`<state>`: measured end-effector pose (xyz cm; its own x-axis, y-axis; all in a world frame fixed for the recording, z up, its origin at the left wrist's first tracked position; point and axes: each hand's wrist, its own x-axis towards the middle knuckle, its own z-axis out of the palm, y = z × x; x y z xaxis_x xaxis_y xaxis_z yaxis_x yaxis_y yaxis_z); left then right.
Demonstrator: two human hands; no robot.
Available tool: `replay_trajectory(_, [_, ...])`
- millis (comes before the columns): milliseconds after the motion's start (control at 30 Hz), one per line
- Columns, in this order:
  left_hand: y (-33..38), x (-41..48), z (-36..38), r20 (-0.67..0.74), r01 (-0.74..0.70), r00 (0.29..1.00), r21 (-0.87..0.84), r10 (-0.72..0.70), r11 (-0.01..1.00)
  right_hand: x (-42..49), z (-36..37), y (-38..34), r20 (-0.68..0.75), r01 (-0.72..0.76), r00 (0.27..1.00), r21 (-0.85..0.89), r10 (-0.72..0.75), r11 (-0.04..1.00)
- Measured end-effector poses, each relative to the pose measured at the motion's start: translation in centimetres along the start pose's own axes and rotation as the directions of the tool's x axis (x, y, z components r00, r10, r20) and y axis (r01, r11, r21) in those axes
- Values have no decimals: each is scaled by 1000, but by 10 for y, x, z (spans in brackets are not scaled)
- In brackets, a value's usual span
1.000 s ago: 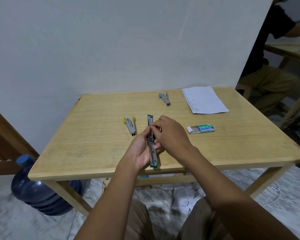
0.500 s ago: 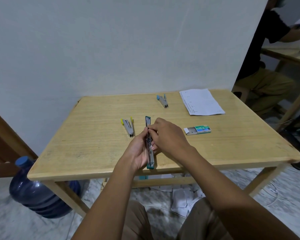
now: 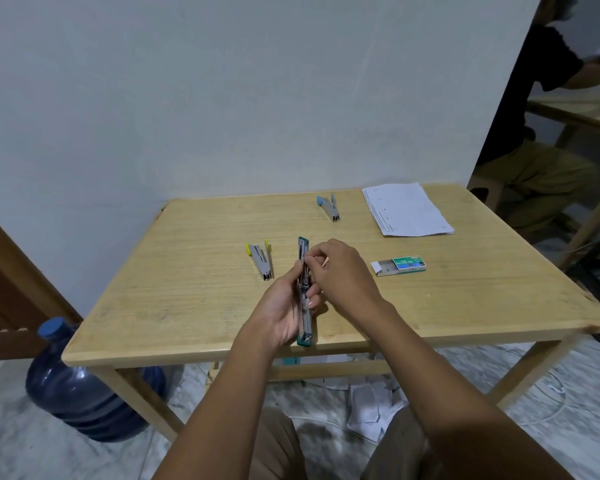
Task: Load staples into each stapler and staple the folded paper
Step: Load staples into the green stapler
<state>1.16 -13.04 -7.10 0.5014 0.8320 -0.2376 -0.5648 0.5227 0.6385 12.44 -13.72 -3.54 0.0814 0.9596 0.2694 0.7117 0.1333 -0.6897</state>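
Observation:
A green stapler (image 3: 304, 320) is swung fully open, lying lengthwise over the near middle of the wooden table (image 3: 194, 292). My left hand (image 3: 284, 306) grips it from the left side. My right hand (image 3: 343, 275) pinches its fingertips over the stapler's metal channel; whether staples are between them I cannot tell. A yellow stapler (image 3: 260, 259) lies just left of the hands. A blue stapler (image 3: 329, 207) lies farther back. A green staple box (image 3: 399, 265) with its tray slid out sits to the right. The folded paper (image 3: 407, 209) rests at the back right.
A white wall stands right behind the table. A blue water jug (image 3: 80, 389) sits on the floor at the left. Paper scraps (image 3: 371, 407) litter the floor under the table. Another person (image 3: 541, 133) sits at a second table on the right.
The view has shifted slightly. Both hands stay on the open green stapler, and the right fingertips have moved a little along its channel.

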Motion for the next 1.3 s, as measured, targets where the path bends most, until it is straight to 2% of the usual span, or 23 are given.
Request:
replay_trajectory(233, [1,1,1,-16,-16,1000,-4,16,1000,1,0,-2,36,92,996,-171,-87,981])
replay_trajectory(467, [2,-1,2,-10,32,999,-16,-32,999,3,-9,1,144,112,986,-160,-89,981])
replay_trajectory(567, [2,-2,3,-35,24,999,-4,-24,1000,2,-8,2,140,114,986,-184,-89,976])
replay_trajectory(700, [1,-1,3,-67,2,998,21,0,1000,-2,-2,-1,57,119,992,-220,-109,968])
replay_trajectory(933, [1,0,5,-115,-45,992,44,50,998,-5,9,0,-42,32,998,-135,-38,990])
replay_trajectory(1033, [1,-1,3,-79,9,997,16,-7,1000,-3,7,5,-42,25,999,-58,-27,998])
replay_trajectory(1167, [3,0,0,-21,98,995,-48,-99,994,3,-5,17,29,59,998,34,-60,998])
replay_trajectory(1300, [4,3,-2,-20,112,993,-33,-112,993,6,-16,19,85,222,974,-219,-208,950])
